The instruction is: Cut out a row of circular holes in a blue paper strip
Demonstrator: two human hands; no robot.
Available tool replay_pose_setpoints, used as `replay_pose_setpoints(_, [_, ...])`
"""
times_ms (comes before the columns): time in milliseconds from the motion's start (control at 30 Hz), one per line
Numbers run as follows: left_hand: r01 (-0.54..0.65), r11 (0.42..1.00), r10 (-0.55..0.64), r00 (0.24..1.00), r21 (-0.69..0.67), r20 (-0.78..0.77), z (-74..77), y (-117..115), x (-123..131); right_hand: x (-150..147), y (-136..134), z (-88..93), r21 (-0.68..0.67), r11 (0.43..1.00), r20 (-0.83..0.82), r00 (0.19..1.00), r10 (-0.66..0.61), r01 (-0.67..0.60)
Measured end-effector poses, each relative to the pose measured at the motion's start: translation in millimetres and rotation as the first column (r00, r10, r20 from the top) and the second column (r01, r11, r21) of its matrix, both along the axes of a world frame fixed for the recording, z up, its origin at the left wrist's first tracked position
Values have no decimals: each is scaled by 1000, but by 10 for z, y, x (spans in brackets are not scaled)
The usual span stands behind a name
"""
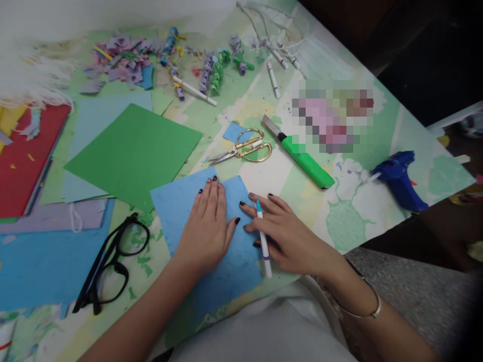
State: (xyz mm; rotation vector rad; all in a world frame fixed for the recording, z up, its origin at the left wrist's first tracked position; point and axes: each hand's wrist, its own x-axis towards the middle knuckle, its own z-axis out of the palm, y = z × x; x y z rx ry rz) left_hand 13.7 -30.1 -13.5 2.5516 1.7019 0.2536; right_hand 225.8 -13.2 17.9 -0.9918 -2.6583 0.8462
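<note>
A blue sheet of paper [177,201] lies on the table in front of me. My left hand [207,226] rests flat on it, fingers stretched out and close together, palm down. My right hand [285,231] sits just to the right, at the sheet's right edge, its fingers loosely closed round a white marker [263,241] with a blue tip. The marker's tip points away from me, near my left thumb.
Gold-handled scissors [245,148] and a green utility knife [302,156] lie beyond the sheet. A blue glue gun [400,178] sits at the right edge. Black glasses [109,261] lie left. Green [132,151], red [26,156] and blue sheets, paper curls [215,70] and markers fill the far side.
</note>
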Motion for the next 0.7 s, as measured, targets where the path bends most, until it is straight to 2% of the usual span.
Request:
replay_pose_setpoints(167, [-12,1000,12,999,1,46,41,2,-8,26,32,26,-30,999,-20,1000,20,-21])
replay_pose_setpoints(300, [22,999,-19,997,-42,75,106,13,-87,120,99,25,-99,994,-109,994,32,-43])
replay_pose_setpoints(433, [47,993,-38,996,-111,82,144,7,-159,234,120,4,-139,990,-191,981,-18,-9])
replay_pose_setpoints(600, [48,991,-45,999,-126,29,159,-13,-154,371,99,-14,-216,976,-227,971,-76,26])
replay_pose_setpoints(700, [47,992,-47,999,-116,7,166,-23,-146,468,88,-2,-284,954,-304,935,-185,96])
